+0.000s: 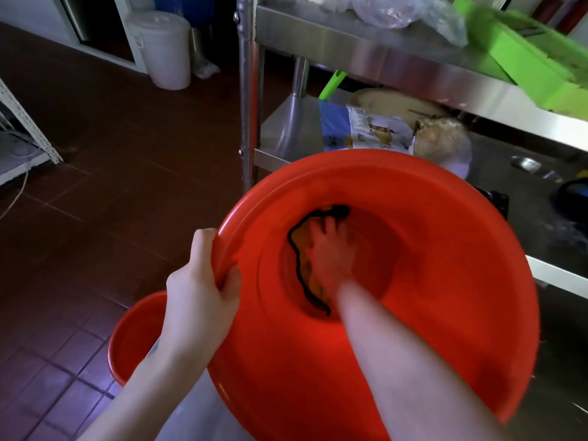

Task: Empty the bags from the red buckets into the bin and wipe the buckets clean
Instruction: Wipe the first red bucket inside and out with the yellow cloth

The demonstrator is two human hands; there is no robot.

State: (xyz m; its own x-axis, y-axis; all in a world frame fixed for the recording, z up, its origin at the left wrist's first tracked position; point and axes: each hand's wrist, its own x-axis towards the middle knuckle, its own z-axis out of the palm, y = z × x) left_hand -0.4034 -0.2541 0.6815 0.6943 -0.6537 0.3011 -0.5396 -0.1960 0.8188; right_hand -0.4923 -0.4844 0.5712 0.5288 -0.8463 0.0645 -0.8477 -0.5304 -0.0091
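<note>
Your left hand [200, 288] grasps the rim of the red bucket [445, 249] at its left edge, left of frame centre. The thumb lies over the outside of the rim and the fingers curl onto the inner wall. The bucket fills the centre and lower right of the frame and is tilted so that its mouth faces you.

Your right hand [331, 256] reaches deep into the bucket, with the forearm passing over the lower rim. Its fingers are spread and extended, pressing a yellowish cloth [300, 240] with a dark edging against the bucket's bottom. The cloth lies under and to the left of the palm.

A second red bucket [136, 332] stands at lower left, partly hidden behind your left forearm. It rests on the dark tiled floor [95, 154].

A steel table [366, 49] crosses the upper right. A clear plastic bag [391, 7] and a green plastic item [525, 58] sit on top of it, and packets lie on its lower shelf [286, 128]. A white lidded tub [162, 49] stands at upper left, well apart from both buckets.
</note>
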